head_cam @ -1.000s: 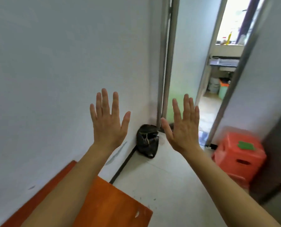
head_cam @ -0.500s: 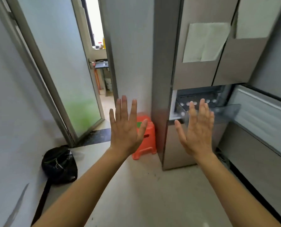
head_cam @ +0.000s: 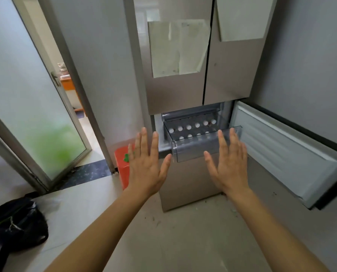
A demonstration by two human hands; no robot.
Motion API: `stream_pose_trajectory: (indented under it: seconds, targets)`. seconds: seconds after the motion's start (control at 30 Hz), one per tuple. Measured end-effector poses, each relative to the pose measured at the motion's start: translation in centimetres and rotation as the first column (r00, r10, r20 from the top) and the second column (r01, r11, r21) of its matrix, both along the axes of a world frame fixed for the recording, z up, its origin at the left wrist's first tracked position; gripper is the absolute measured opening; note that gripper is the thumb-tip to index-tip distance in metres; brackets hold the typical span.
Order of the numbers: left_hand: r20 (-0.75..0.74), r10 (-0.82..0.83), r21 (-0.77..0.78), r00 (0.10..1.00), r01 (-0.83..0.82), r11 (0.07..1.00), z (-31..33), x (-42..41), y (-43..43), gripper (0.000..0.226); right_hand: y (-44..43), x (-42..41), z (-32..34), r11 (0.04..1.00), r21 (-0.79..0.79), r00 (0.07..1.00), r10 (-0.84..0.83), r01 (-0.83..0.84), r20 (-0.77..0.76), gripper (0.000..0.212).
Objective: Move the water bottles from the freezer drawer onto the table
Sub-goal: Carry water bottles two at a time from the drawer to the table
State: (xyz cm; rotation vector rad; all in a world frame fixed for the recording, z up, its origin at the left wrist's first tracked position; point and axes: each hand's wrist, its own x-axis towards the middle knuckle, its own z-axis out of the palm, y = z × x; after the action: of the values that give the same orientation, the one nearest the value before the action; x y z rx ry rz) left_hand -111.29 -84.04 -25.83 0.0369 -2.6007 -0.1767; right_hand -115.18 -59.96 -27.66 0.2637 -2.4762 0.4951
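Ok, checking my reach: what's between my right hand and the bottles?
Head view: only the drawer's clear front wall stands between the right hand and the bottles.

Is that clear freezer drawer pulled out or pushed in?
Pulled out: the freezer drawer juts forward past the fridge front, white bottle caps showing inside.

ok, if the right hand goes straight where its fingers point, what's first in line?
Probably the clear front wall of the open freezer drawer, near its right end. The right hand, fingers straight, overlaps that wall in the head view. Depth is unclear, so the gap can't be judged.
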Motion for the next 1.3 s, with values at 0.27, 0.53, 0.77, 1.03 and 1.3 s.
stream_pose_trajectory:
  seconds: [0.27,0.53,0.77,1.03,1.3]
  targets:
    - [0.087,-0.039,0.046,0.995,0.035,0.998,-3.2,-11.6,2.4,0.073,1.8,-10.4,-2.9,0.999,0.033,0.993,-0.009,0.005,0.119,0.072]
    - [0.297,-0.137,0.115,0.945,0.107,0.988,-8.1,-26.9,4.1,0.073,3.2,-25.2,-4.6,0.990,0.136,0.969,-0.076,0.045,0.236,0.069]
    - [0.430,-0.186,0.114,0.883,0.151,0.982,-10.0,-36.8,5.5,0.073,5.2,-34.0,-7.0,0.984,0.158,0.932,-0.127,0.076,0.340,0.059]
    - [0.535,-0.103,0.160,0.838,0.020,0.987,-14.8,-44.5,7.6,0.072,6.7,-43.8,-11.6,0.994,0.092,0.852,0.007,-0.065,0.523,0.053]
    - [0.649,0.051,0.260,0.759,-0.284,0.923,-19.0,-48.7,8.8,0.081,6.0,-52.1,-14.9,0.970,-0.004,0.670,0.172,-0.245,0.722,0.049]
